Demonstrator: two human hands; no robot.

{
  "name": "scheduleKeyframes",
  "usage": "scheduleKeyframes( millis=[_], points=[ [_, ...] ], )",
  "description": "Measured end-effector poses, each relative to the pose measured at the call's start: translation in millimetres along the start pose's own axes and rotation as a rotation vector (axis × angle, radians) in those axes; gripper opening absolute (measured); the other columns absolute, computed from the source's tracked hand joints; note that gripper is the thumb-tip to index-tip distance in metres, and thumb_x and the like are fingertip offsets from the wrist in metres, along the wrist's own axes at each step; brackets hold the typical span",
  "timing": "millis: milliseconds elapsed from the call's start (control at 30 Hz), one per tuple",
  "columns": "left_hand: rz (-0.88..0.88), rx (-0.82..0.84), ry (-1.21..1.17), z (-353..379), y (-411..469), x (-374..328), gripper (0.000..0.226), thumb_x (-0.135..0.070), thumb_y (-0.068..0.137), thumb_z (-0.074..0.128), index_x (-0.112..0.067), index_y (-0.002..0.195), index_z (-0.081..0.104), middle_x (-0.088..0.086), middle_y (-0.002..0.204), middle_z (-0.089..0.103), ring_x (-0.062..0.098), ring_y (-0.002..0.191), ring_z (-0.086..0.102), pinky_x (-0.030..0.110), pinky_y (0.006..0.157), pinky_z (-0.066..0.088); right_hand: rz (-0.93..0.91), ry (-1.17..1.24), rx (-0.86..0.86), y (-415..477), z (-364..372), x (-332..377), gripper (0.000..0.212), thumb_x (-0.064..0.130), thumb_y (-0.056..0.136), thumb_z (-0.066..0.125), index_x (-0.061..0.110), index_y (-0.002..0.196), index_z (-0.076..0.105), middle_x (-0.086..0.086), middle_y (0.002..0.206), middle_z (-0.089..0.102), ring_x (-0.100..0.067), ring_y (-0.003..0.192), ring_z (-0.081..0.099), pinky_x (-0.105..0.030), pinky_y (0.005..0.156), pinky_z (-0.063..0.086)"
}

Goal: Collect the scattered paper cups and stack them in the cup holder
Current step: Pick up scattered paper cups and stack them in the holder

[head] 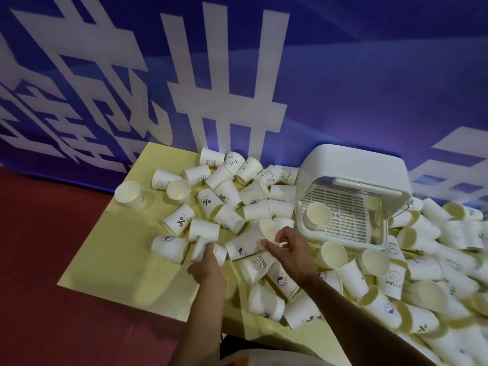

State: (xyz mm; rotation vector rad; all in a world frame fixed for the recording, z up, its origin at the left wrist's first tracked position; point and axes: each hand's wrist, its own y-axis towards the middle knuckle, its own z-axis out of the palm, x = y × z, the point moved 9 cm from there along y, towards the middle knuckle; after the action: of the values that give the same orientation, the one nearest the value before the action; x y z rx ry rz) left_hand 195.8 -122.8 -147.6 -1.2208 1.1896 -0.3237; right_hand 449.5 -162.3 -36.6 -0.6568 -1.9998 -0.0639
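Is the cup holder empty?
No: a stack of cups stands inside the cup holder, on its left side.

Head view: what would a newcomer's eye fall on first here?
A sea of white paper cups lies tumbled over the yellow table, heaped thickest at the right. Among them stands a white cup holder, lid up, with one small stack nested at its left side. Behind, a blue banner with huge white characters fills the wall.

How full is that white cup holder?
Mostly empty: the cup holder shows bare grate, with one short stack of cups at its left side.
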Motion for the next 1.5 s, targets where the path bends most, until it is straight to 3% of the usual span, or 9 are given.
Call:
scheduleKeyframes(
  millis=[100,267,533,733,900,1067,1200,1367,1500],
  points=[
    [0.185,-0.020,0.031,9.8,-27.9,-12.6,0.070,-0.026,0.077,0.082,-0.001,0.130,0.044,0.016,0.124,0.059,0.035,0.108,0.061,0.042,0.088,0.053,0.037,0.044,-0.065,9.2,-33.0,0.3,0.036,0.046,0.075,0.080,0.021,0.076,0.054,0.007,0.084,0.059,-0.006,0.073,0.055,-0.021,0.060,0.040],
    [0.456,0.084,0.094,40.6,-75.2,-37.1,0.057,-0.017,0.082,0.078,-0.003,0.127,0.045,0.009,0.119,0.056,0.024,0.100,0.059,0.028,0.067,0.048,-0.005,0.154,-0.248,18.5,-89.6,0.3,0.033,0.040,0.077,0.080,0.022,0.081,0.053,0.004,0.097,0.057,-0.010,0.087,0.061,-0.018,0.065,0.051],
    [0.837,0.338,0.249,99.7,-132.6,-57.6,0.043,-0.014,0.081,0.078,-0.016,0.116,0.053,0.000,0.111,0.067,0.012,0.097,0.068,0.029,0.081,0.055,-0.109,-0.038,-0.363,27.8,-145.9,-13.2,0.028,0.028,0.078,0.076,0.023,0.087,0.050,0.008,0.113,0.050,-0.008,0.095,0.052,-0.029,0.071,0.044],
    [0.816,0.602,0.471,144.8,-151.9,-37.7,0.047,-0.016,0.083,0.078,-0.021,0.123,0.055,-0.006,0.108,0.071,0.008,0.096,0.070,0.032,0.083,0.057,-0.146,-0.196,-0.309,37.2,-144.4,-23.5,0.027,0.028,0.079,0.075,0.021,0.088,0.050,0.007,0.115,0.051,-0.015,0.092,0.055,-0.030,0.068,0.047],
    [0.795,0.618,0.556,154.6,-157.2,-31.2,0.039,-0.019,0.082,0.078,-0.025,0.114,0.056,-0.003,0.104,0.072,0.013,0.095,0.070,0.036,0.084,0.058,-0.116,-0.217,-0.270,44.1,-139.9,-40.3,0.026,0.031,0.078,0.074,0.023,0.091,0.053,0.006,0.117,0.053,-0.017,0.100,0.057,-0.033,0.077,0.051],
    [0.773,0.669,0.612,163.1,-164.0,-23.4,0.052,-0.022,0.082,0.079,-0.020,0.127,0.054,0.000,0.116,0.069,0.014,0.103,0.067,0.038,0.090,0.057,-0.116,-0.165,-0.257,44.8,-139.8,-46.1,0.030,0.029,0.080,0.072,0.020,0.104,0.058,0.005,0.116,0.051,-0.017,0.106,0.052,-0.034,0.092,0.046],
    [0.747,0.730,0.668,169.4,-174.6,-11.5,0.061,-0.031,0.076,0.082,-0.027,0.129,0.052,-0.006,0.118,0.068,0.015,0.106,0.067,0.045,0.093,0.056,-0.090,-0.028,-0.205,43.2,-140.2,-34.4,0.026,0.034,0.086,0.068,0.022,0.109,0.061,0.010,0.109,0.059,-0.010,0.102,0.056,-0.028,0.086,0.045],
    [0.755,0.792,0.770,175.0,-184.3,2.8,0.065,-0.050,0.067,0.083,-0.041,0.125,0.055,-0.014,0.117,0.070,0.012,0.109,0.067,0.046,0.095,0.055,-0.039,0.203,-0.022,40.2,-122.9,-19.3,0.052,0.056,0.078,0.073,0.032,0.122,0.057,0.019,0.112,0.062,0.003,0.103,0.058,-0.023,0.087,0.049],
    [0.782,0.818,0.804,179.0,-192.9,6.9,0.062,-0.039,0.071,0.081,-0.036,0.128,0.056,-0.015,0.114,0.070,0.006,0.105,0.066,0.040,0.094,0.056,-0.041,0.226,0.022,40.0,-116.1,-13.4,0.068,0.056,0.073,0.079,0.032,0.131,0.052,0.018,0.115,0.060,0.004,0.104,0.057,-0.028,0.089,0.053]
  ],
)
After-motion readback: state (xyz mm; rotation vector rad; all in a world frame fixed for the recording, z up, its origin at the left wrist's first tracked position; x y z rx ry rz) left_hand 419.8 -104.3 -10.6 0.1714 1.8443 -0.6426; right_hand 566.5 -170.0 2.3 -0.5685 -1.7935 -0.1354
